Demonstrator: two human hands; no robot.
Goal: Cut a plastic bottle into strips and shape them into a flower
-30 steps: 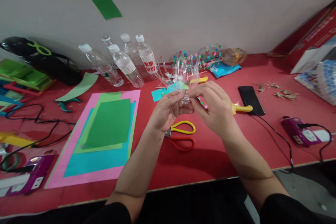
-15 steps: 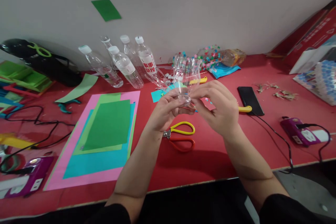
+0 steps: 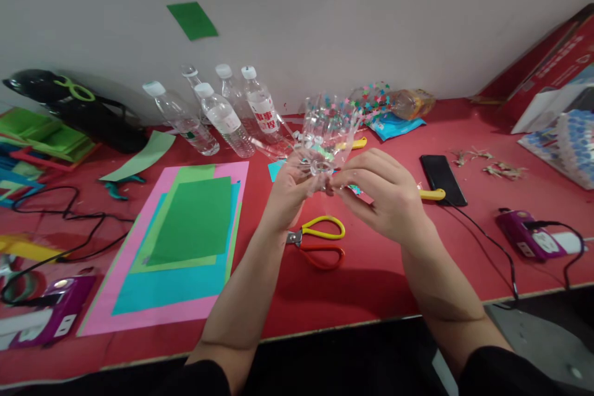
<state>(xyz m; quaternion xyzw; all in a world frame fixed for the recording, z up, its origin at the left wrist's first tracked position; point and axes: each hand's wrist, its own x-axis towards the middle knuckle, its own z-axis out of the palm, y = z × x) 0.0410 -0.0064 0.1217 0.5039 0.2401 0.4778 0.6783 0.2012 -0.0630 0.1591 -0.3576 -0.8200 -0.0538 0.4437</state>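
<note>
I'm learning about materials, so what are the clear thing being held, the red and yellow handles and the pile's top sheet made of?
Clear piece: probably thin, glossy plastic, since it's transparent and catches glints. Handles: smooth, shiny, perhaps plastic or rubber coating; the grey joint looks like metal. Top sheet: likely matt paper or card, flat and sharp at the edges.

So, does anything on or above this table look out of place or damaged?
Yes. The clear plastic piece between the left hand and right hand is split into splayed strips, unlike the whole bottles. Brownish scraps lie scattered beside the phone, like litter. A green sheet sits askew on the wall, apart from the paper stack.
</note>
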